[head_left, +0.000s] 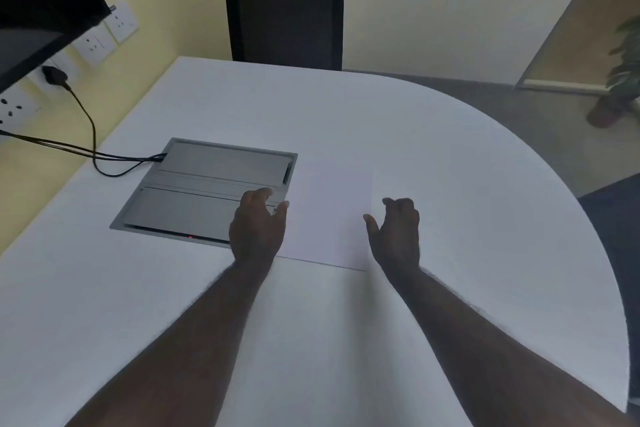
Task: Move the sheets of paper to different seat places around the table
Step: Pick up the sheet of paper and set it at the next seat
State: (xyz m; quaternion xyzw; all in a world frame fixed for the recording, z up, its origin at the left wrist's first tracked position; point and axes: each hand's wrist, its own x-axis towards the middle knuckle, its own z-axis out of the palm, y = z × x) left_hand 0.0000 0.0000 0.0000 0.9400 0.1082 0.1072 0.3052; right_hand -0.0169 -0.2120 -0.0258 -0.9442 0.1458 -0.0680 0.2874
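A white sheet of paper (329, 215) lies flat on the white table (467, 184), just right of a grey cable box. My left hand (258, 225) hovers at the sheet's left edge, fingers curled and apart, partly over the grey box. At the sheet's right edge is my right hand (394, 232), also with loosely curled fingers. Neither hand grips the paper. Whether more sheets lie under the top one cannot be told.
A grey flip-lid cable box (201, 184) is set into the table, with black cables (93, 146) running to wall sockets on the left. A black chair (284, 17) stands at the far side. A dark screen (38, 3) hangs top left; a potted plant (620, 80) stands far right.
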